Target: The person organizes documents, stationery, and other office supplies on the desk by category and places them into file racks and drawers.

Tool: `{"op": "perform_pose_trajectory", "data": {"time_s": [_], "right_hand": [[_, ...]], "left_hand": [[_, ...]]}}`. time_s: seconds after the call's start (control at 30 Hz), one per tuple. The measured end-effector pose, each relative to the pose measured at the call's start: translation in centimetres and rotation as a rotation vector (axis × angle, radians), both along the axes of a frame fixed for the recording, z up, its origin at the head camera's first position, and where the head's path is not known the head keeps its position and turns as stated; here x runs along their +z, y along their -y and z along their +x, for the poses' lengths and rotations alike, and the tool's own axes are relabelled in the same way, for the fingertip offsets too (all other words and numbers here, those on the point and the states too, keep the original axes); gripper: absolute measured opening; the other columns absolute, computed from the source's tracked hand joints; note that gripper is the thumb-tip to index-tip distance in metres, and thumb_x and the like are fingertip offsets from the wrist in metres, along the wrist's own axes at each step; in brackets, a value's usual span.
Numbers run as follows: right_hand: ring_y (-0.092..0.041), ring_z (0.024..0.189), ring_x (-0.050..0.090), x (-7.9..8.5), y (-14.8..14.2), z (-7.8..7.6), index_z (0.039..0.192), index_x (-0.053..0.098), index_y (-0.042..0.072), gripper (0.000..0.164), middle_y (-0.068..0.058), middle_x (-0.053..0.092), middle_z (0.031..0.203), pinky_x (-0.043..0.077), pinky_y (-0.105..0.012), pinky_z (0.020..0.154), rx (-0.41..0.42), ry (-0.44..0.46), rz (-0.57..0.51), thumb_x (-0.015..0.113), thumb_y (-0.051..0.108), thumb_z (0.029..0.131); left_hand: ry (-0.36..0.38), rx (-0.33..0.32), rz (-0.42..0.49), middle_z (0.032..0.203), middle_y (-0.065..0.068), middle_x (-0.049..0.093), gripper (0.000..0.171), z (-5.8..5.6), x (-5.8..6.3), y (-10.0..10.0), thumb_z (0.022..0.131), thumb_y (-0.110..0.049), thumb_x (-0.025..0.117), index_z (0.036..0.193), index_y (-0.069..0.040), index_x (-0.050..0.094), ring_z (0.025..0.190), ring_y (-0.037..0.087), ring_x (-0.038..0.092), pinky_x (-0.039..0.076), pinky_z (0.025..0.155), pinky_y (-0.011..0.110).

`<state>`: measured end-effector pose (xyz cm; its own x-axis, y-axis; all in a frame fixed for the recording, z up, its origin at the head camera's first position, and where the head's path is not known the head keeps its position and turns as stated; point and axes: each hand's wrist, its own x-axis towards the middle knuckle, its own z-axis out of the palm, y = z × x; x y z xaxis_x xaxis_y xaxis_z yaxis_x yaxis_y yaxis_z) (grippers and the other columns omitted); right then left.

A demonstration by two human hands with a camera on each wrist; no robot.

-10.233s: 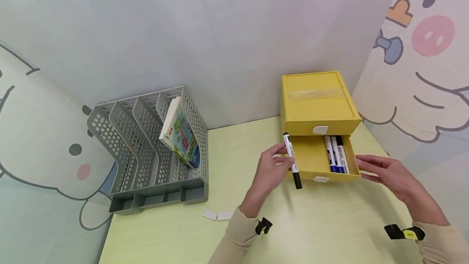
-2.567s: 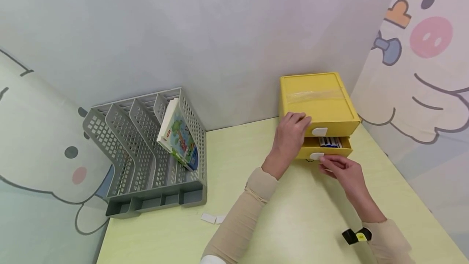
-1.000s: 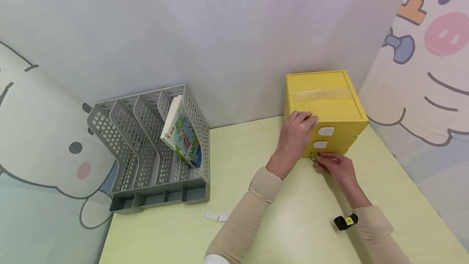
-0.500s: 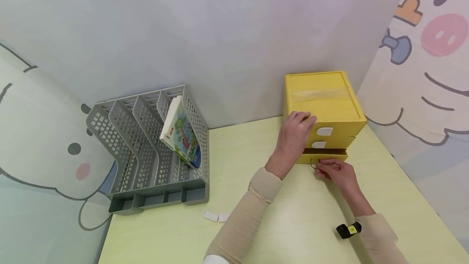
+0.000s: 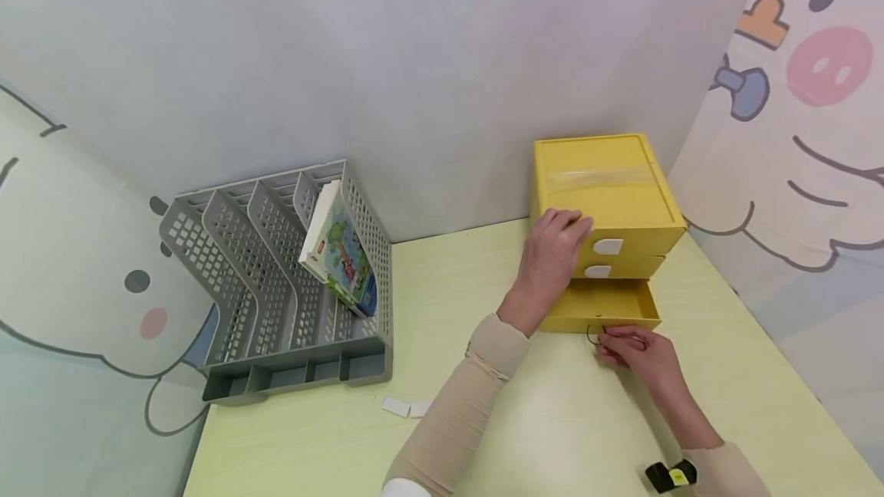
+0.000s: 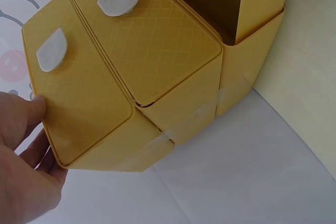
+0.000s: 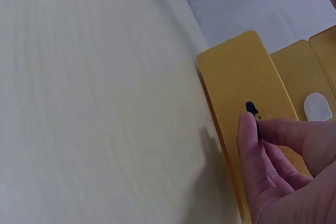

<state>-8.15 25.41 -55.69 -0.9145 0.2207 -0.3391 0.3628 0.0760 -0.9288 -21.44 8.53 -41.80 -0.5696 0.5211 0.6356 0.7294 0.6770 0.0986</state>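
A yellow three-drawer cabinet (image 5: 608, 182) stands against the back wall. My left hand (image 5: 552, 255) grips its top front edge near the left corner, thumb on the front face and fingers on top in the left wrist view. My right hand (image 5: 638, 355) pinches a thin black pull loop (image 7: 252, 109) between thumb and index finger, on the front of the bottom drawer (image 5: 615, 301). That drawer is pulled out, and its visible inside is bare. The top and middle drawers, each with a white tab handle (image 5: 608, 246), are closed.
A grey perforated file rack (image 5: 276, 274) stands at the left with picture books (image 5: 345, 255) leaning in its right slot. Small white pieces (image 5: 396, 406) lie on the pale table (image 5: 456, 305) in front of it, partly behind my left sleeve.
Earlier my left hand held a marker by the open middle drawer with markers inside. That drawer was pushed closed. My right hand then moved to the loop and drew the bottom drawer out.
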Motion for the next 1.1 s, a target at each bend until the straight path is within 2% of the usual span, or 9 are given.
{"op": "perform_pose_trajectory", "data": {"time_s": [0.33,0.67,0.9,1.1], "right_hand": [[-0.017,0.081,0.077,-0.3,0.8,1.9,0.119,0.062,-0.013,0.040,-0.005,0.079,0.091,0.061,-0.031,0.076,-0.052,-0.033,-0.072,0.076,0.016,0.095],[-0.020,0.082,0.077,-0.3,0.9,2.5,0.118,0.061,-0.015,0.041,-0.010,0.078,0.093,0.061,-0.033,0.076,-0.073,-0.052,-0.132,0.077,0.013,0.094],[-0.015,0.085,0.076,0.0,-0.4,3.2,0.123,0.065,-0.012,0.043,-0.005,0.079,0.097,0.061,-0.031,0.078,-0.029,-0.021,-0.079,0.076,0.018,0.095],[-0.013,0.085,0.076,0.4,-2.9,4.1,0.117,0.069,-0.008,0.037,-0.001,0.079,0.095,0.061,-0.030,0.076,-0.031,-0.014,-0.031,0.077,0.020,0.095]], "left_hand": [[0.021,-0.024,0.028,0.116,0.001,0.072,0.022,-0.1,0.2,0.1,0.105,-0.023,0.061,0.114,-0.014,0.079,0.109,0.015,0.064,0.047,0.100,0.017],[0.027,-0.024,0.026,0.117,0.000,0.072,0.023,-0.1,0.2,-0.1,0.105,-0.024,0.060,0.115,-0.015,0.079,0.109,0.015,0.064,0.047,0.100,0.018],[0.030,-0.027,0.035,0.116,0.001,0.072,0.022,0.0,0.1,-0.1,0.105,-0.022,0.062,0.114,-0.014,0.079,0.108,0.015,0.064,0.047,0.099,0.017],[0.035,-0.033,0.041,0.115,0.001,0.073,0.021,0.0,0.0,0.0,0.104,-0.021,0.062,0.114,-0.013,0.079,0.108,0.015,0.064,0.047,0.099,0.017]]}}
